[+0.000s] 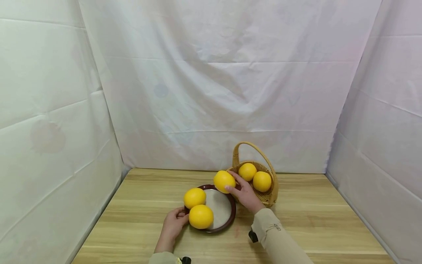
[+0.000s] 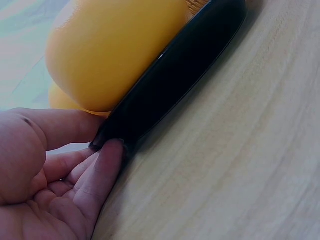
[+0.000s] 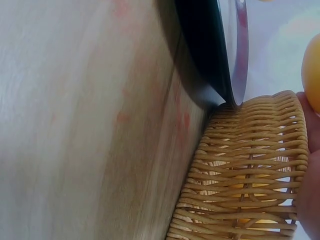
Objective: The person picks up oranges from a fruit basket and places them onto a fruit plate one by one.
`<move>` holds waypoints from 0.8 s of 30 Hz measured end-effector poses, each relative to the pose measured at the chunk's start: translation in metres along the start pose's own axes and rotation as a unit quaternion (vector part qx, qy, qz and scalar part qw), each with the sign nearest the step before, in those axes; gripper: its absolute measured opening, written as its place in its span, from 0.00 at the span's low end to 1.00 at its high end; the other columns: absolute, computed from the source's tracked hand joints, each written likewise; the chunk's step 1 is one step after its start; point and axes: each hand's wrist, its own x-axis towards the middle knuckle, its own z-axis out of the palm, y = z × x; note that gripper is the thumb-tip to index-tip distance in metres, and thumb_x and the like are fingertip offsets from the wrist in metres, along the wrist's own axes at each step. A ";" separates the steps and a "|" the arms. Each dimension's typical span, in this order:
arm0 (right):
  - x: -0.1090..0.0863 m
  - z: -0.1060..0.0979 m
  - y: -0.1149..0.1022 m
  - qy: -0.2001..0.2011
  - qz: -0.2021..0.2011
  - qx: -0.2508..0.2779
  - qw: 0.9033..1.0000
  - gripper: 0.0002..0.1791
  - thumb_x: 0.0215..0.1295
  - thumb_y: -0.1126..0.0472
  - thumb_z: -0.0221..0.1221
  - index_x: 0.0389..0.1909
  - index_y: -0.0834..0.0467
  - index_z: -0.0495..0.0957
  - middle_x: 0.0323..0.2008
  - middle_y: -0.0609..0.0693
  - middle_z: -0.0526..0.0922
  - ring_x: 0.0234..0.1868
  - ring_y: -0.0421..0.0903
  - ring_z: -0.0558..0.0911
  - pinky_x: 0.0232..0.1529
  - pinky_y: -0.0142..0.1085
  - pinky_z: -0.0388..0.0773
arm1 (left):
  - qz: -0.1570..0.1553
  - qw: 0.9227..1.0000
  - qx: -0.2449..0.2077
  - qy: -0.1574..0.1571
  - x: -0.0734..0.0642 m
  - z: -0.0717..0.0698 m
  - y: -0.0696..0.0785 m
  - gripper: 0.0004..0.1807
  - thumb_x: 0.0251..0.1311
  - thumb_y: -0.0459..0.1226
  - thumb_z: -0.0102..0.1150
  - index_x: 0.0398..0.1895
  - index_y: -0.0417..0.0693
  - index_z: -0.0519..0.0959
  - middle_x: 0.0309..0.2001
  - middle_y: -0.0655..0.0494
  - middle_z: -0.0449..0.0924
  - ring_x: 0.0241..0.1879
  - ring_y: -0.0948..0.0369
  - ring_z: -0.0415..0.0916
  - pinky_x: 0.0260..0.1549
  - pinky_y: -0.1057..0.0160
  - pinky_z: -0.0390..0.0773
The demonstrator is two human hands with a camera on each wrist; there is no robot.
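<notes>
My left hand [image 1: 173, 224] pinches the near-left rim of a round plate [image 1: 219, 205] with a pale middle and a dark red-brown edge. In the left wrist view, thumb and fingers meet at the plate's dark side wall [image 2: 172, 75]. Two yellow oranges, a far one [image 1: 194, 198] and a near one [image 1: 201, 217], sit on the plate's left part. Above the plate's far right edge, my right hand [image 1: 246, 195] grips another orange [image 1: 224, 181] between thumb and fingers. Its wrist view catches only a slice of that orange [image 3: 312, 75] at the right border.
A wicker basket [image 1: 274, 194] with a tall arched handle [image 1: 254, 145] stands right behind the plate, its wall close against the rim. Two oranges [image 1: 255, 177] lie in it. White cloth [image 1: 211, 91] hangs behind and on both sides of the wooden table [image 1: 141, 198].
</notes>
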 end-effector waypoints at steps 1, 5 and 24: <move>0.000 0.000 0.000 -0.005 0.001 0.001 1.000 0.37 0.70 0.52 0.63 0.77 0.42 0.61 0.74 0.53 0.65 0.64 0.55 0.76 0.58 0.40 0.79 | 0.000 1.000 0.000 0.001 0.000 -0.001 0.000 0.27 0.61 0.36 0.68 0.61 0.30 0.76 0.43 0.47 0.81 0.41 0.60 0.77 0.41 0.64 0.77; -0.001 0.001 -0.003 -0.024 0.001 -0.006 1.000 0.38 0.70 0.51 0.63 0.77 0.44 0.60 0.73 0.54 0.66 0.62 0.56 0.77 0.59 0.47 0.79 | -0.003 1.000 0.003 0.002 0.001 -0.003 0.000 0.28 0.61 0.37 0.68 0.61 0.30 0.76 0.43 0.47 0.81 0.41 0.60 0.77 0.41 0.64 0.77; -0.003 0.007 0.002 -0.064 -0.044 -0.092 0.993 0.38 0.64 0.48 0.67 0.75 0.40 0.65 0.73 0.50 0.67 0.65 0.51 0.75 0.63 0.44 0.75 | -0.011 1.000 0.008 0.000 -0.003 -0.003 0.000 0.27 0.62 0.38 0.67 0.61 0.31 0.76 0.44 0.47 0.81 0.42 0.59 0.77 0.43 0.60 0.80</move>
